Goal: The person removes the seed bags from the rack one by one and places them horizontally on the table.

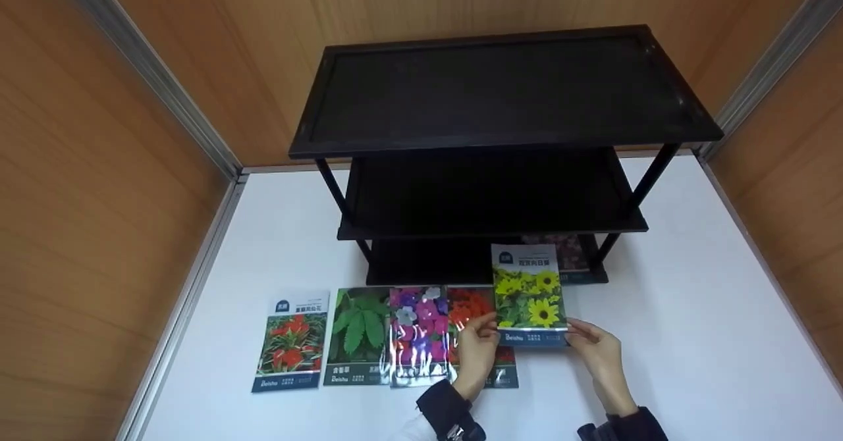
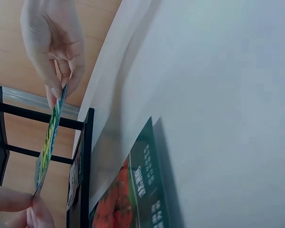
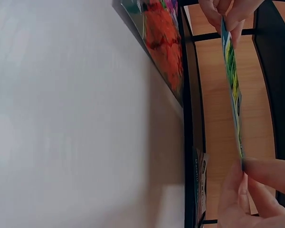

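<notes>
A seed packet with yellow sunflowers (image 1: 530, 293) is held up by its two side edges, in front of the lowest shelf. My left hand (image 1: 477, 349) pinches its left edge between thumb and fingers, low down. On the opposite edge my right hand (image 1: 598, 355) pinches it the same way. Both wrist views show the sunflower packet (image 3: 233, 85) edge-on, thin and clear of the table, stretched between the two hands. Below my left hand lies a packet with red flowers (image 1: 504, 357), partly covered by that hand and the sunflower packet.
A black three-tier shelf (image 1: 500, 92) stands at the back. Another packet (image 1: 574, 257) lies on its bottom tier at right. In a row on the white table (image 1: 217, 336) lie an orange-red flower packet (image 1: 290, 342), a green leaf packet (image 1: 357, 336) and a pink-purple flower packet (image 1: 419, 336).
</notes>
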Motion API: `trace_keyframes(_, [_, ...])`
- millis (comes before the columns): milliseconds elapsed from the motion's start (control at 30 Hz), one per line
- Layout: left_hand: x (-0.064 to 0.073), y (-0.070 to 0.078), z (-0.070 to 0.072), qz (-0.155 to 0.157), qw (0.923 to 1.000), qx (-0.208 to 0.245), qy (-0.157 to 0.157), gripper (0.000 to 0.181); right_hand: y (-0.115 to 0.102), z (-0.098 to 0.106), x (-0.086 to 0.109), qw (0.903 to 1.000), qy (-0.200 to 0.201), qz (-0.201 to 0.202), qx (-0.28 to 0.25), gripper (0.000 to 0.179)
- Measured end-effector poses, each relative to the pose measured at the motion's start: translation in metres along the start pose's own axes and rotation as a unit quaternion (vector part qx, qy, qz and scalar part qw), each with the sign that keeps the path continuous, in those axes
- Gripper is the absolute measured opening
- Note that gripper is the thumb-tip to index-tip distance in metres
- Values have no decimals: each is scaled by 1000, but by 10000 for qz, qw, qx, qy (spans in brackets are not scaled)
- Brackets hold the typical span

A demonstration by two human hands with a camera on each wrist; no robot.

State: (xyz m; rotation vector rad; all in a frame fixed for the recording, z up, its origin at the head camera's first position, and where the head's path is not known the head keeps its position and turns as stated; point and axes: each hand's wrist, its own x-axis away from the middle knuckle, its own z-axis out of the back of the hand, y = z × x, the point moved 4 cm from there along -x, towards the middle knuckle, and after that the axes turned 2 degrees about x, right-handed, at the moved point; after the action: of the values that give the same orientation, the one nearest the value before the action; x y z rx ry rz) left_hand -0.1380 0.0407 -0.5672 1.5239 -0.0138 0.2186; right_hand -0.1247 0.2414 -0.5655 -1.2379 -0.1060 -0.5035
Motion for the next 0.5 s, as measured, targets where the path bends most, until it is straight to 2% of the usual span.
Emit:
trace_keyframes(233, [5, -9, -3, 144, 9998, -12, -156, 32, 9, 5, 4, 9997, -57, -166, 165, 36])
trace_keyframes(500, [12, -13, -5, 135, 9994, 117, -302, 35, 20, 6, 6, 9992, -69, -247, 300, 37])
